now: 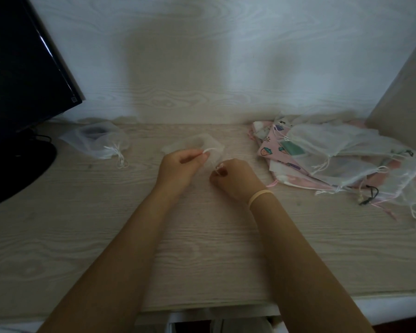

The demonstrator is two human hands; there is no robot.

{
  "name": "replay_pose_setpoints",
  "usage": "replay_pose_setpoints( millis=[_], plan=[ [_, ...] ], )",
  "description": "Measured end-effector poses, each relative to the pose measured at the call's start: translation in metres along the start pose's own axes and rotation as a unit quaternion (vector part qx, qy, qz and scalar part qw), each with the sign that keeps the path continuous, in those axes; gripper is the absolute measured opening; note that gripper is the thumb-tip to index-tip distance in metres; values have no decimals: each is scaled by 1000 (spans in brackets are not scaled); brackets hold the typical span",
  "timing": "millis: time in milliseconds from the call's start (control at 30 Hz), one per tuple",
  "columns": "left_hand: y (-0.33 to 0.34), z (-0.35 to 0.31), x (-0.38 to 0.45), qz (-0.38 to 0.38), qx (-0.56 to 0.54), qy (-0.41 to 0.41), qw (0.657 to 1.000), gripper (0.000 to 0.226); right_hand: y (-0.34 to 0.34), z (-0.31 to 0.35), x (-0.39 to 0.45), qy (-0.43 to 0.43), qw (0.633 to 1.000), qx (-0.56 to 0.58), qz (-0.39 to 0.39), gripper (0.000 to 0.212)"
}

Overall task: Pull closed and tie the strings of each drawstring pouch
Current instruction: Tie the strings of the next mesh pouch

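A small sheer white drawstring pouch [199,143] lies on the desk [106,224] just beyond my hands. My left hand [178,169] pinches one white string near the pouch's mouth. My right hand [233,179], with a pale band on its wrist, pinches the other white string lower and to the right. The pouch is partly hidden behind my fingers. Another sheer white pouch [99,140] with a dark thing inside lies at the left, its strings knotted. A heap of pouches [341,157], sheer white and pink printed, sits at the right.
A black monitor [22,68] on its round stand [15,169] fills the left side. A grey panel [404,97] leans at the far right. Loose strings trail from the heap toward the desk's right edge. A wood-grain wall stands behind the desk.
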State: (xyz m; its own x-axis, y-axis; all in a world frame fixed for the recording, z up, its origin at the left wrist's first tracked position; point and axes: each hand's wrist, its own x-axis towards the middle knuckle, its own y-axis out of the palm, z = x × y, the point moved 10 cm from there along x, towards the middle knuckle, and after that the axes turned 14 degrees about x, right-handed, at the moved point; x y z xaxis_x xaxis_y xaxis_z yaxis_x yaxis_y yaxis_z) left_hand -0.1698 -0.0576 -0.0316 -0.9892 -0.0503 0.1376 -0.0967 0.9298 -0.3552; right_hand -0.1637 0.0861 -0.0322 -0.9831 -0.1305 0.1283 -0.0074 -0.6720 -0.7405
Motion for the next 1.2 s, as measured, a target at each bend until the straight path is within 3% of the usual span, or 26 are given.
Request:
replay_pose_setpoints(
  millis=[200, 333, 400, 533, 633, 800, 900, 1067, 1200],
  plan=[
    [-1, -12, -2, 12, -52, 33, 998, 18, 2, 9, -5, -14, 994, 110, 9, 33],
    [-8, -23, -2, -51, 125, 124, 983, 19, 8, 8, -5, 20, 982, 188, 17, 37],
    [-4, -25, -3, -56, 157, 141, 976, 15, 6, 8, -4, 16, 983, 181, -2, 34],
    [-4, -20, -2, -40, 73, 96, 992, 12, 4, 7, -3, -3, 991, 131, -22, 30],
    [2, -21, -2, 15, 1, 81, 997, 9, 6, 10, -2, -10, 991, 133, -21, 30],
    [5, -15, 2, 1, 47, 75, 996, 6, 6, 15, -5, -17, 988, 153, 14, 28],
    [2, -8, 3, -5, 97, 66, 993, 6, -10, 22, -11, -16, 966, 259, -13, 26],
    [17, -14, -6, 80, 181, 86, 976, 18, -38, 28, -21, -19, 895, 438, -83, 26],
    [27, -19, -13, 152, 169, 88, 970, 17, -47, 15, -22, 1, 862, 491, -128, 26]
  ],
)
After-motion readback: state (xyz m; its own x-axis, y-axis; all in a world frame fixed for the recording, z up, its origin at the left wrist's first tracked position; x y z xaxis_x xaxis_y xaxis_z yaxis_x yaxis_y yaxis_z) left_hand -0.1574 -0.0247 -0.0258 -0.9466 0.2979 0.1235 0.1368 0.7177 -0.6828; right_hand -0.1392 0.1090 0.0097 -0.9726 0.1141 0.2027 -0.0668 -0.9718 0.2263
